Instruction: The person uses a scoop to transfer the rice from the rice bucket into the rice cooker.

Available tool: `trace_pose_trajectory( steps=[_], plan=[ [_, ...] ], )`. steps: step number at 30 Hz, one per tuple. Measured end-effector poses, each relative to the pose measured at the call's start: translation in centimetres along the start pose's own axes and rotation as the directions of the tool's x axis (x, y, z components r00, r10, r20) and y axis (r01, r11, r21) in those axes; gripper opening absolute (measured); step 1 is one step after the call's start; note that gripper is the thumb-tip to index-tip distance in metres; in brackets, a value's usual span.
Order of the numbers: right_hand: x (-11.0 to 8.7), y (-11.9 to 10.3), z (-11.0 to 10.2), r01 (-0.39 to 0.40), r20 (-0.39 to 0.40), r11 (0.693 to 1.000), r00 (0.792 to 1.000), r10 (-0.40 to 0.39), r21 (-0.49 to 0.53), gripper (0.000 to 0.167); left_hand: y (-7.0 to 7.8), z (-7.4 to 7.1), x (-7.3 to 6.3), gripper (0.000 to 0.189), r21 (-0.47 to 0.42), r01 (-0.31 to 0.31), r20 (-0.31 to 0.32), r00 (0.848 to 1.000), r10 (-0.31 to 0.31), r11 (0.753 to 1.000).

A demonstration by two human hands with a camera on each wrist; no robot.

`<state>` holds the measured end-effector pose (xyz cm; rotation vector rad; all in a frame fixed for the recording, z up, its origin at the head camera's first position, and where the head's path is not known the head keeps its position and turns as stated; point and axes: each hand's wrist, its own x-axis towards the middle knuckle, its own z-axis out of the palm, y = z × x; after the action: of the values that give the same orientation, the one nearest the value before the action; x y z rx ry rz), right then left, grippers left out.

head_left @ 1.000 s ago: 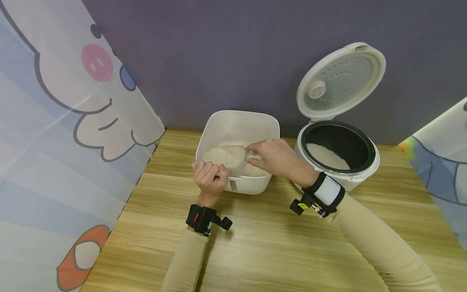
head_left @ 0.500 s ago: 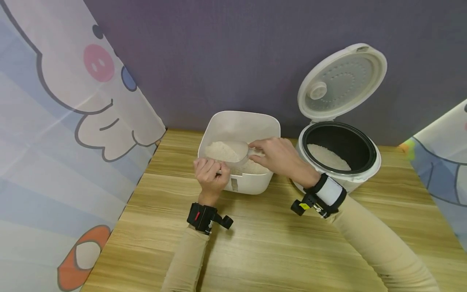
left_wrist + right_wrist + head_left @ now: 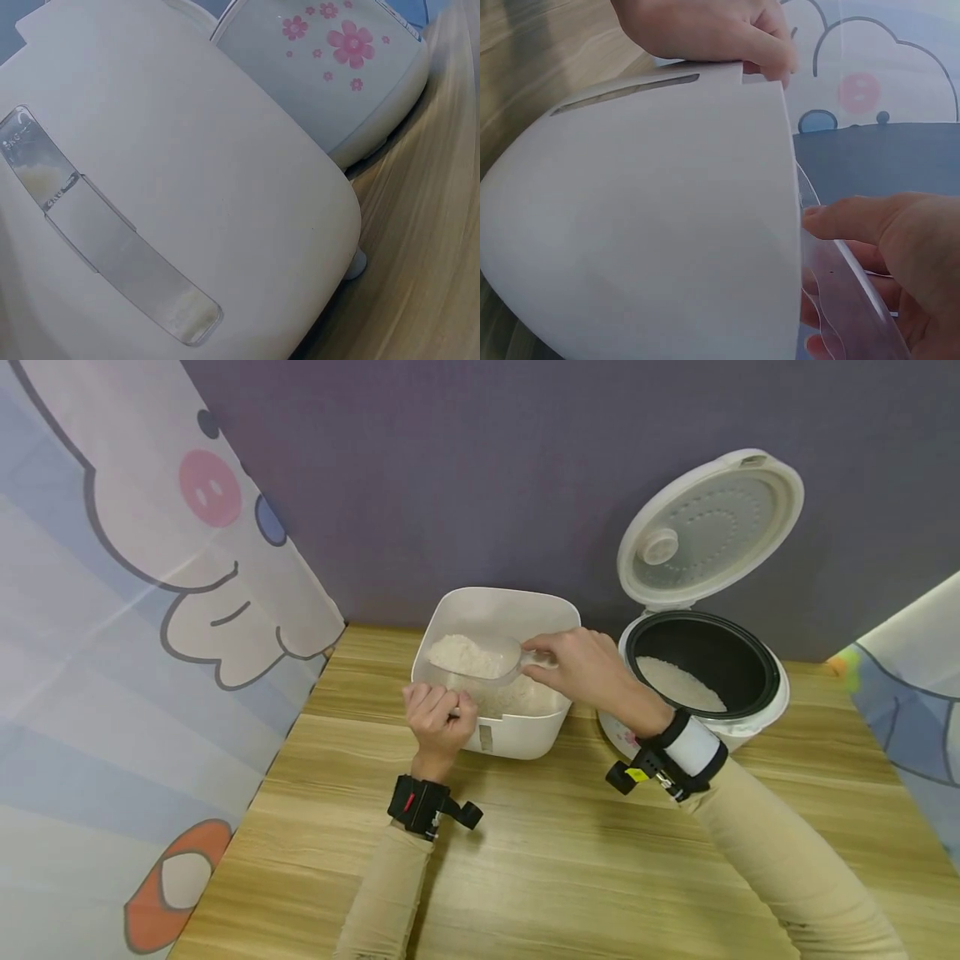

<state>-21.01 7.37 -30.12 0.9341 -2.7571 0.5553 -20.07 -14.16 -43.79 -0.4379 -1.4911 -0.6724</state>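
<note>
A clear plastic scoop (image 3: 504, 662) heaped with rice (image 3: 459, 655) is over the white rice bin (image 3: 517, 739), near the height of its rim. My right hand (image 3: 588, 672) grips the scoop's handle; in the right wrist view the thumb and fingers of that hand (image 3: 922, 255) wrap the clear plastic. More rice lies in the bin below. My left hand (image 3: 438, 714) holds the bin's front left rim with curled fingers. In the left wrist view the bin's front (image 3: 187, 150) fills most of the picture, with its clear level window, and the left hand is out of sight.
Right of the bin stands a white rice cooker (image 3: 750, 731) with its lid (image 3: 712, 531) raised. White rice (image 3: 678, 683) lies in its black inner pot. A dark wall (image 3: 450, 477) rises behind the wooden table (image 3: 540, 860), and a cartoon curtain (image 3: 150, 677) hangs at the left.
My right hand has lifted the scoop out of the rice and levelled it, so the heap on it shows fully. The left hand keeps its hold on the bin's rim.
</note>
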Motion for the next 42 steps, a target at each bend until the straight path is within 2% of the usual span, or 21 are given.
trace_pose_trajectory(
  steps=[12, 24, 33, 42],
  plan=[
    [-0.7, 1.3, -0.9, -0.035, 0.006, 0.999, 0.999, 0.035, -0.008, 0.032, 0.1, 0.0, 0.3, 0.032, 0.023, -0.007, -0.011, 1.000, 0.007, 1.000],
    [-2.3, 2.6, -2.5, -0.035, -0.060, 0.999, 0.998, 0.035, 0.011, 0.030, 0.0, 0.2, 0.4, 0.034, 0.016, 0.000, -0.026, 1.000, 0.000, 1.000],
    [-4.9, 4.0, -4.7, -0.071, -0.095, 0.997, 0.993, 0.072, 0.011, 0.032, 0.1, 0.4, 0.4, 0.034, 0.017, -0.002, -0.029, 1.000, 0.003, 1.000],
    [-8.2, 6.5, -7.0, -0.105, -0.195, 0.994, 0.975, 0.102, -0.006, 0.032, 0.2, 0.4, 0.4, 0.035, 0.018, 0.003, -0.020, 1.000, -0.002, 1.000]
  ],
)
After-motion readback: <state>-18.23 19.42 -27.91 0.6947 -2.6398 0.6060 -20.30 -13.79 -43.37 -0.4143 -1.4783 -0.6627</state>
